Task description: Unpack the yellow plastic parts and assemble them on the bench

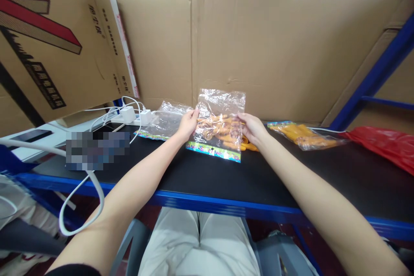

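A: Entry, head view. What do the hands have?

B: Left hand (187, 124) and right hand (253, 128) both pinched shut on one clear plastic bag (221, 125), one at each side edge. Bag held upright, its bottom edge touching the black shelf top (207, 177). Contents: orange pieces, exact kind cannot be told. A colourful printed strip runs along the bag's lower edge.

A: Position of the bag on the bench?

B: Centre, just in front of the cardboard wall (258, 47).

A: Neighbours?

B: Left, just behind the left hand: an empty-looking clear bag (163, 123) lying flat. Right, near but apart from the right hand: a second filled bag of orange pieces (302, 135), flat. Far right: red plastic sheet (384, 144).

A: Anything else on the left?

B: White power strip with plugged adapters (132, 115), white cables, one cable looping down off the front edge (87, 207). Printed carton (45, 39) leaning above it. Blue shelf frame (371, 82) at right
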